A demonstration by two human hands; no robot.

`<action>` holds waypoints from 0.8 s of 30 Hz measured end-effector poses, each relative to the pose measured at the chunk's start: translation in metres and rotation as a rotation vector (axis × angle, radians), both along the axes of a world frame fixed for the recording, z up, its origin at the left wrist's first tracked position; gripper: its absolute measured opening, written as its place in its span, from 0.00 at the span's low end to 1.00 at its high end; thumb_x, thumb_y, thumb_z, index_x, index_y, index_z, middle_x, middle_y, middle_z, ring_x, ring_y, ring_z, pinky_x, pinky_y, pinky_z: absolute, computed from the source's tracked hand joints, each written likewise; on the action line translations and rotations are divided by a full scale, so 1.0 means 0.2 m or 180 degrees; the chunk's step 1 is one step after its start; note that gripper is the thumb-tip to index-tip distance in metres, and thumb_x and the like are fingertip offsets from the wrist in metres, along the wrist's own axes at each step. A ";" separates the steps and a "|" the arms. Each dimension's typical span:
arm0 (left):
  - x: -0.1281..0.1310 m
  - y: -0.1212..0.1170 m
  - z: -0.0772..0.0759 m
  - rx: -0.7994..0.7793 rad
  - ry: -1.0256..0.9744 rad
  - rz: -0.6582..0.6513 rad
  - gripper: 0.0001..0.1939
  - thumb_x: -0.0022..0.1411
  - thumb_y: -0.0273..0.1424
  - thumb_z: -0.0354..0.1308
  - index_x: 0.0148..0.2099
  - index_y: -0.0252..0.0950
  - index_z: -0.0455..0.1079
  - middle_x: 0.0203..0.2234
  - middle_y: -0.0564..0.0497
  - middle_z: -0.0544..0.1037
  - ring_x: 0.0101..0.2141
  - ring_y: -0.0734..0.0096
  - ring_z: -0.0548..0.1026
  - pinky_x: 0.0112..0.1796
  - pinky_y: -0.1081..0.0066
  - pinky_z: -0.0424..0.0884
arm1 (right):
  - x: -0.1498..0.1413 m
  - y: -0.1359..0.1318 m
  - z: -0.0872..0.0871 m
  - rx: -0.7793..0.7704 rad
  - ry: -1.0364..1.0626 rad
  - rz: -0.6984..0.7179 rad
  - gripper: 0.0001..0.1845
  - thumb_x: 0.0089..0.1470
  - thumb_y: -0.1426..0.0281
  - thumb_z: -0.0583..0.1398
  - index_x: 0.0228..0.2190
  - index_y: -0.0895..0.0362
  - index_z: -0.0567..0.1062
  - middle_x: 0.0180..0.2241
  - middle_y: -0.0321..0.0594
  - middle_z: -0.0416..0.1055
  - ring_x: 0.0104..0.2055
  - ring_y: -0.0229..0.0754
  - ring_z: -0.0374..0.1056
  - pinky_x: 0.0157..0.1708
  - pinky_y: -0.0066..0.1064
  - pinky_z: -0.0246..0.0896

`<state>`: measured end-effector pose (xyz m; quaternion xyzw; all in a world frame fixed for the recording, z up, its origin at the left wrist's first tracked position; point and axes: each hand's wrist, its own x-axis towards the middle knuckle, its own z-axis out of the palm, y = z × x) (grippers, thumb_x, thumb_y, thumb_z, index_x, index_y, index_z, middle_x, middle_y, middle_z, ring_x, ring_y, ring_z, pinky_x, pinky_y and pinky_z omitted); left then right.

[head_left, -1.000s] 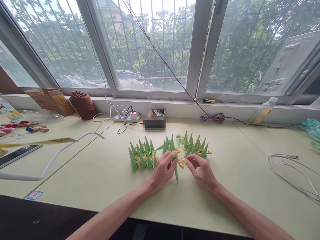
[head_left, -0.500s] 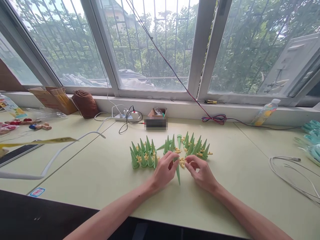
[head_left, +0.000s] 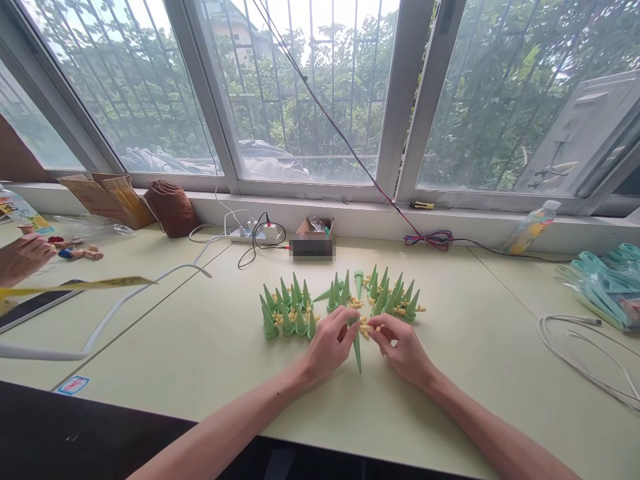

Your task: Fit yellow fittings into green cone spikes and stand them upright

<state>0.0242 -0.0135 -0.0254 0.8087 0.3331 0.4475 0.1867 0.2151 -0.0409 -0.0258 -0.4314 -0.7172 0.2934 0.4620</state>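
Note:
My left hand (head_left: 333, 337) is closed around a green plant-watering spike (head_left: 357, 353), whose tapered tip points down toward the front edge of the table. My right hand (head_left: 404, 343) pinches a small yellow valve piece (head_left: 367, 327) right beside the spike's wide end; fingers partly hide where the two meet. Left of my hands, several green spikes (head_left: 287, 325) stand upright on their wide ends with yellow valves among them. Another upright group (head_left: 395, 293) is behind my right hand. Between the groups, a few spikes (head_left: 344, 291) stand and one lies tilted.
Another person's hand (head_left: 25, 257) is at the far left, near small dolls (head_left: 80, 253). A small cardboard box (head_left: 315, 227) and a power strip (head_left: 250, 233) sit by the window. At the right are a white cable (head_left: 555, 340), bagged teal items (head_left: 600, 280) and a bottle (head_left: 533, 228).
My right fingertips have shifted slightly toward the spike, while my left hand keeps its hold. Another person's hand has come in at the left, and the bagged teal items have moved inward at the right.

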 end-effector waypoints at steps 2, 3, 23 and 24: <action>0.00 0.00 0.00 -0.0027 0.0019 -0.0002 0.07 0.70 0.30 0.50 0.44 0.36 0.68 0.31 0.52 0.72 0.21 0.80 0.64 0.25 0.76 0.64 | 0.00 0.00 0.00 -0.0026 0.0017 -0.0007 0.14 0.64 0.58 0.56 0.38 0.56 0.74 0.32 0.41 0.75 0.22 0.37 0.63 0.23 0.31 0.63; 0.00 0.00 0.00 -0.0035 0.0025 -0.0008 0.07 0.71 0.31 0.49 0.44 0.36 0.68 0.32 0.52 0.72 0.21 0.80 0.63 0.25 0.76 0.64 | -0.01 0.00 0.00 -0.0035 0.0019 -0.0018 0.15 0.64 0.58 0.56 0.38 0.56 0.74 0.31 0.41 0.75 0.22 0.37 0.63 0.23 0.30 0.63; 0.00 0.01 -0.02 -0.0330 -0.0072 -0.0063 0.06 0.70 0.30 0.51 0.46 0.36 0.68 0.35 0.50 0.74 0.21 0.80 0.66 0.24 0.77 0.64 | -0.01 0.00 -0.01 -0.0092 0.0085 0.0037 0.13 0.64 0.61 0.56 0.36 0.56 0.74 0.30 0.39 0.73 0.23 0.37 0.62 0.24 0.30 0.61; 0.00 0.01 -0.02 -0.0386 -0.0118 -0.0073 0.06 0.70 0.30 0.51 0.46 0.36 0.68 0.36 0.50 0.75 0.22 0.80 0.67 0.23 0.77 0.64 | -0.01 0.00 -0.01 -0.0089 0.0107 0.0037 0.12 0.64 0.61 0.56 0.36 0.56 0.74 0.30 0.40 0.73 0.23 0.37 0.62 0.24 0.30 0.61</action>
